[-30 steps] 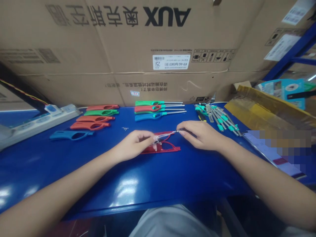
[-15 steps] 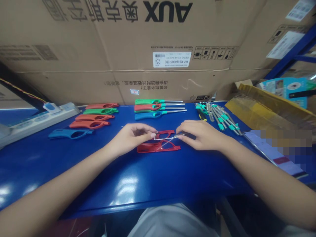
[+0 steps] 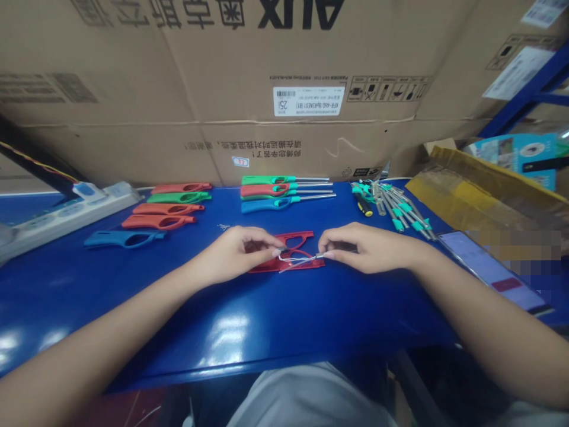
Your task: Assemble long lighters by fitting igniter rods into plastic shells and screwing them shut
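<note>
My left hand (image 3: 240, 252) is closed, pinching a small dark part (image 3: 283, 249) at the end of thin white wires (image 3: 297, 259). Those wires run across to my right hand (image 3: 355, 248), whose thumb and fingertips pinch a thin rod-like piece (image 3: 319, 255). A clear narrow tube (image 3: 293, 267) slants down to the left from that piece. Beneath lie two red lighter shell halves (image 3: 306, 236), partly covered by my left hand and the wires. Several tiny screws (image 3: 223, 226) are on the table behind my left hand.
Coloured shells (image 3: 159, 222) and a power strip (image 3: 71, 214) stand left. Assembled lighters (image 3: 267, 204) are at the back. Metal tubes with green ends (image 3: 402, 213), a yellow-black screwdriver (image 3: 364, 206) and a phone (image 3: 493, 270) lie right. A large carton (image 3: 200, 71) closes off the back.
Both hands have shifted slightly towards me with the wired parts, now lower over the nearer red shell half. The tiny screws show more clearly beyond my left hand.
</note>
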A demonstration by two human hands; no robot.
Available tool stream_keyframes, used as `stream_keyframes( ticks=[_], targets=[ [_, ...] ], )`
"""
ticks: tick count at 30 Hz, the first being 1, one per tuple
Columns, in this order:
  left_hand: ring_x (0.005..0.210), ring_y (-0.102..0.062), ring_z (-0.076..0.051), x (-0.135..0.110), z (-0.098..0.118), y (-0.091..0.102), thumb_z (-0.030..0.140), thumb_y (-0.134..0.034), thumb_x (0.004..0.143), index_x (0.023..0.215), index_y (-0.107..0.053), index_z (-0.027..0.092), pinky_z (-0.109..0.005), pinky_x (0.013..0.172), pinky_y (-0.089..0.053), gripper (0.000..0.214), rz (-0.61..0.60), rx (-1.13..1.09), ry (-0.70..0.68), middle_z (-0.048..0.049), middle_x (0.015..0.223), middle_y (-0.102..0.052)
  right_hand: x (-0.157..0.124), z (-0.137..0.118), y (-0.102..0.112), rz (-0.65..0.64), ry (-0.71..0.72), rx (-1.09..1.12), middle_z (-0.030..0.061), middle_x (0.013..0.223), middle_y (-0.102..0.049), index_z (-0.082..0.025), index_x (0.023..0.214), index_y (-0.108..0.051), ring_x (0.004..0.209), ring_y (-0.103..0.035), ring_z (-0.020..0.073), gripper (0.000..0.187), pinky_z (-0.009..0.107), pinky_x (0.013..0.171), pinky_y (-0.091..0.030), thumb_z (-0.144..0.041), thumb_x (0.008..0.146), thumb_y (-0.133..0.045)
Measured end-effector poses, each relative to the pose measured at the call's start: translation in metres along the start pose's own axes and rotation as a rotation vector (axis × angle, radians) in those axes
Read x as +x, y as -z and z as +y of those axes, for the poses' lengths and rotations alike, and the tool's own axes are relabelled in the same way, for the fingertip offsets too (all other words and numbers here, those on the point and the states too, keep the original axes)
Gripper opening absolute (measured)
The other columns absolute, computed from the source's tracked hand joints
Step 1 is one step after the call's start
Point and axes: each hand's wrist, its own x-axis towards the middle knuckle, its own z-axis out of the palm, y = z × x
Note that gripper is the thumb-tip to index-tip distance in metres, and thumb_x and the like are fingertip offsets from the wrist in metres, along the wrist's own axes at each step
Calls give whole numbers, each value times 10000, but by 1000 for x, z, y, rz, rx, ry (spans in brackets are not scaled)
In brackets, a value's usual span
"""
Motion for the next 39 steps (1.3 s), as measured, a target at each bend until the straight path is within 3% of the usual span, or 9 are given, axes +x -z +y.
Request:
stream_keyframes(
  ticks=[7, 21, 33, 39],
  targets=[
    [830, -699, -163, -1, 3, -1, 349, -657, 935, 1065, -795, 213, -263, 726, -522, 233, -18, 145, -104, -54, 1007, -767, 1, 3, -2, -39, 46, 11, 64, 1033, -684, -174, 1031, -663, 888, -601, 170, 179, 295, 797, -452, -277, 1000, -520],
    [791, -687, -147, -2, 0, -5, 323, -649, 946, 1092, -787, 204, -243, 699, -520, 234, -6, 266, -175, -54, 1002, -756, 2, 3, -2, -34, -12, -64, 23, 926, -655, -181, 972, -674, 802, -578, 135, 92, 249, 717, -436, -258, 927, -654],
    [763, -679, -138, 0, -5, -9, 320, -649, 950, 1057, -795, 185, -242, 698, -536, 226, 78, 327, -219, -57, 963, -720, 2, -3, -4, 32, -15, -342, 13, 898, -707, -203, 885, -740, 813, -648, 155, 99, 259, 690, -399, -231, 933, -659],
    [744, -670, -136, -1, -2, -7, 344, -660, 939, 1053, -798, 186, -239, 683, -532, 239, 55, 351, -201, -58, 950, -729, 4, -3, -7, 44, 57, -476, 32, 809, -719, -204, 825, -749, 849, -638, 203, 162, 299, 704, -403, -240, 942, -644]
  ],
)
